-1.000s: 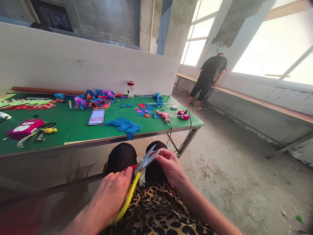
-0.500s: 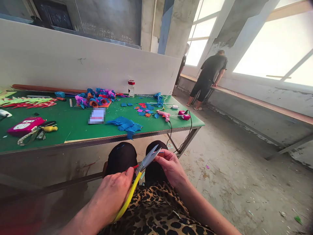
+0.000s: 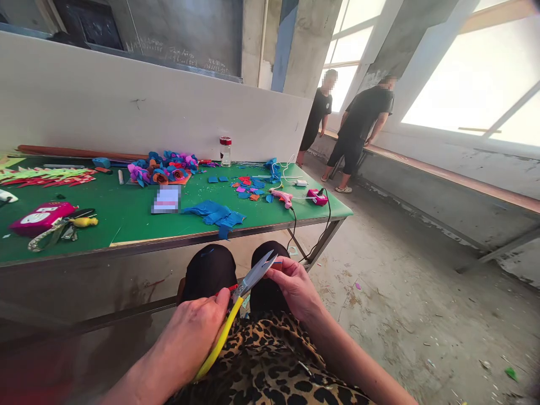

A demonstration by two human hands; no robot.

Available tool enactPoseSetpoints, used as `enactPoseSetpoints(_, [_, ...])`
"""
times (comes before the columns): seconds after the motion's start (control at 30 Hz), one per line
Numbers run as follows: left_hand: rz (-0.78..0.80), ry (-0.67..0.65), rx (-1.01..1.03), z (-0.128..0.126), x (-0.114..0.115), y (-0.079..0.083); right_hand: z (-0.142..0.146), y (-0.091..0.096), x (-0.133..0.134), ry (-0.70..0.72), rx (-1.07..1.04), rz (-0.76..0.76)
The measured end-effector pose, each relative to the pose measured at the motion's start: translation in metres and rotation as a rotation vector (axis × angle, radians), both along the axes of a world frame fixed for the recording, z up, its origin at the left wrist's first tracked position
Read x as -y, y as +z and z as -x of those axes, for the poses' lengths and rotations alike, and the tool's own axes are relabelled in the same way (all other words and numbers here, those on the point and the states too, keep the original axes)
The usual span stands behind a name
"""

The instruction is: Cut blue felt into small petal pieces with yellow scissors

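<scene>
Head view shows both hands above the person's lap, in front of the near edge of a green table (image 3: 139,229). The left hand (image 3: 196,326) is curled around the handles of a pair of scissors (image 3: 253,279), one yellow handle loop showing below the palm and a bit of red beside the thumb. Its blades point up and to the right, nearly together with a narrow gap toward the tips. The right hand (image 3: 295,284) pinches a small brown and blue piece (image 3: 277,265) between thumb and fingers, right at the blade tips; whether steel touches it, I cannot tell.

On the table, crumpled blue paper (image 3: 214,212) hangs slightly over the near edge. Behind it lie small coloured paper squares (image 3: 244,191), with a pink glue gun (image 3: 282,198) just to their right. A cluster of blue, purple and orange paper flowers (image 3: 162,169) sits farther left, near a red-lidded jar (image 3: 225,153). Beyond the table, two people in dark clothes stand near the windows.
</scene>
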State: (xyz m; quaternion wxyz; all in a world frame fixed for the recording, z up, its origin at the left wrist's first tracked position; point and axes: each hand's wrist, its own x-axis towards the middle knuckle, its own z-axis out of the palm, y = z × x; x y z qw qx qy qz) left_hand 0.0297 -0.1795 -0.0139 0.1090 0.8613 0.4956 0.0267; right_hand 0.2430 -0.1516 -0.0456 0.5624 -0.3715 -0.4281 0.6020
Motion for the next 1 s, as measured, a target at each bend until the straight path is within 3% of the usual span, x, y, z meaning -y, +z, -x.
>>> enactPoseSetpoints(0.13, [0.044,0.027,0.135,0.005,0.0,-0.014,-0.002,-0.003,-0.002,-0.008,0.018,0.031])
enactPoseSetpoints(0.3, [0.389,0.249,0.848,0.012,-0.019,-0.04,-0.004,-0.008,-0.011,-0.035,-0.053,0.206])
enactPoseSetpoints(0.4, [0.501,0.317,1.217,0.012,-0.045,-0.038,-0.001,-0.009,-0.024,-0.045,-0.083,0.272])
enactPoseSetpoints(0.53, [0.318,0.364,1.395,0.0,-0.079,-0.021,0.005,-0.001,-0.058,-0.028,-0.066,0.217])
enactPoseSetpoints(0.63, [0.091,0.389,1.462,-0.009,-0.116,-0.009,0.007,0.011,-0.103,-0.024,0.057,0.132])
enactPoseSetpoints(0.8, [-0.363,0.506,1.555,0.008,-0.219,0.012,0.008,0.028,-0.203,0.065,0.262,0.057])
enactPoseSetpoints(0.9, [-0.508,0.596,1.579,0.029,-0.271,0.011,0.019,0.026,-0.261,0.084,0.373,0.067])
enactPoseSetpoints(1.0, [-0.548,0.647,1.575,0.043,-0.29,-0.006,0.043,0.017,-0.316,0.087,0.523,0.083])
